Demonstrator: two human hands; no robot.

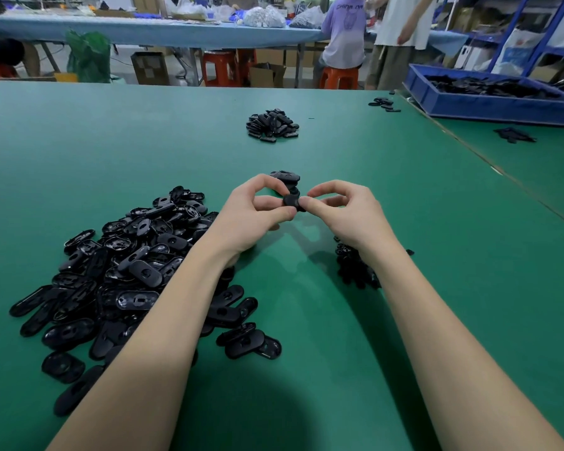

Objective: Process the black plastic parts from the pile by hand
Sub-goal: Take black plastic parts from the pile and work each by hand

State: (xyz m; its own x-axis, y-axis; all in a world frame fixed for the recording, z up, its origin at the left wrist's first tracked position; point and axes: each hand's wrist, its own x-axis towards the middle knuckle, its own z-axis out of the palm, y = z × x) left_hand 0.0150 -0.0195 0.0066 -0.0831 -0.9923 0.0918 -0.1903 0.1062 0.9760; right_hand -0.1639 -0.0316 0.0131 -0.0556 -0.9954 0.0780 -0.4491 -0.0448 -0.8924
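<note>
Black plastic, a small part, sits pinched between my two hands above the green table, and my fingertips cover most of it, so I cannot make out its full shape. My left hand grips its left end with thumb and curled fingers; my right hand pinches its right end between thumb and forefinger, the other fingers curled loosely behind. Just beyond the part, a short stack of like parts lies on the table, partly hidden by my fingers. To the near left spreads the big pile of oval black parts, my left forearm crossing over its right edge. Under my right wrist a small dark heap is half covered and hard to read. Farther off lies another small pile, and at the far right a blue bin holding black pieces.
</note>
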